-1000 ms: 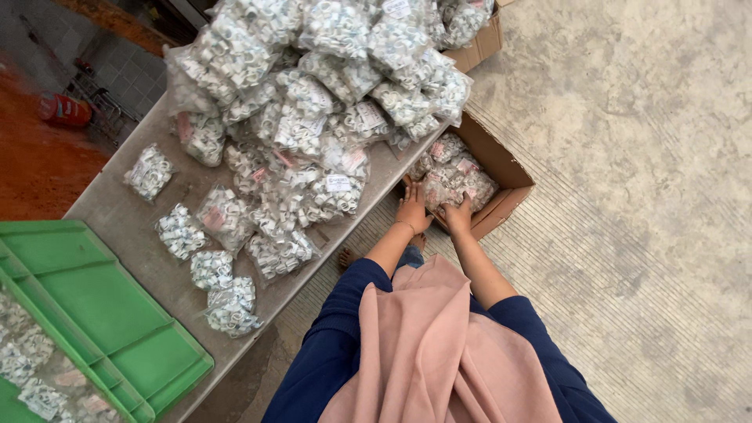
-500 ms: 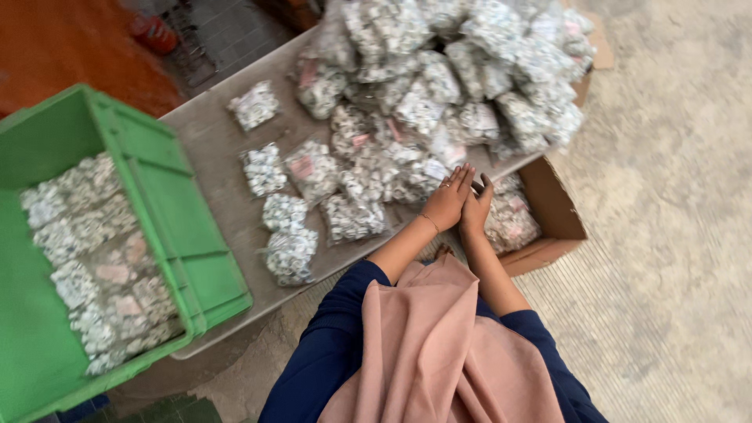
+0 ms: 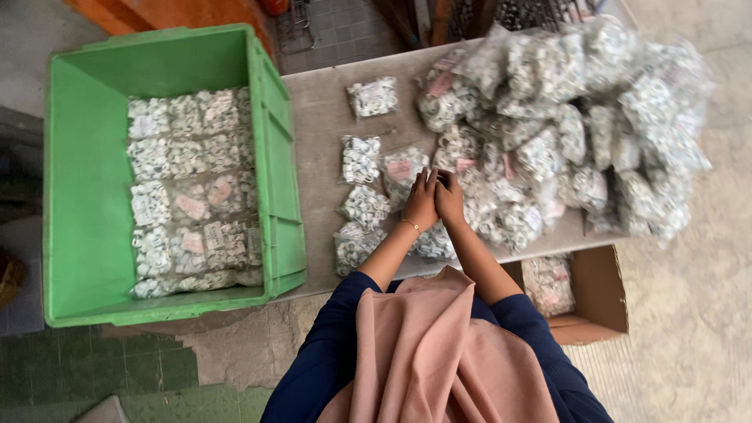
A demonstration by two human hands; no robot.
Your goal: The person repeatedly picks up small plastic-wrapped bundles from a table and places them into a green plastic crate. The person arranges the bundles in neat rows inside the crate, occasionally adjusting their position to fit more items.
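Note:
My left hand [image 3: 421,202] and my right hand [image 3: 451,197] are pressed side by side, fingers stretched forward, over the grey table [image 3: 317,117]. They rest at the near edge of a big pile of clear bags of small white parts [image 3: 564,133]. Just ahead of the fingertips lies a bag with a pink label [image 3: 401,168]. Three more bags [image 3: 362,205] lie in a column to the left of my hands. Whether anything is held under the palms is hidden. A thin bracelet sits on my left wrist.
A green plastic crate [image 3: 78,196] stands at the left, its floor lined with the same bags [image 3: 192,192]. An open cardboard box [image 3: 595,294] with a few bags sits on the floor at the lower right. A single bag [image 3: 373,96] lies farther back.
My hands rose out of the cardboard box and moved left onto the table at the pile's edge. The view swung left, bringing the whole green crate into sight.

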